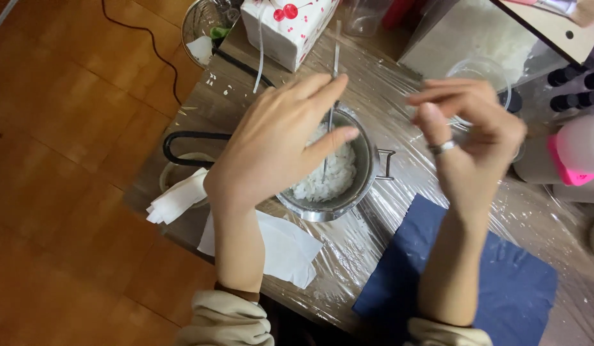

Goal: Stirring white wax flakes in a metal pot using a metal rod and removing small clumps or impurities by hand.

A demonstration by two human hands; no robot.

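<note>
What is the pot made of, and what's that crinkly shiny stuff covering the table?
The pot looks like metal, probably steel: grey and shiny, with a wire handle. The table cover seems to be thin clear plastic film: it wrinkles and glints, and the brown top shows through.

Your left hand [278, 138] hovers palm down, fingers loosely spread; your right hand [473, 131] is raised, fingertips pinched together, both forearms extended.

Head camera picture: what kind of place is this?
Probably a home craft table. It is wrapped in clear plastic film, a metal pot holds white flakes, and a tissue box stands behind.
</note>
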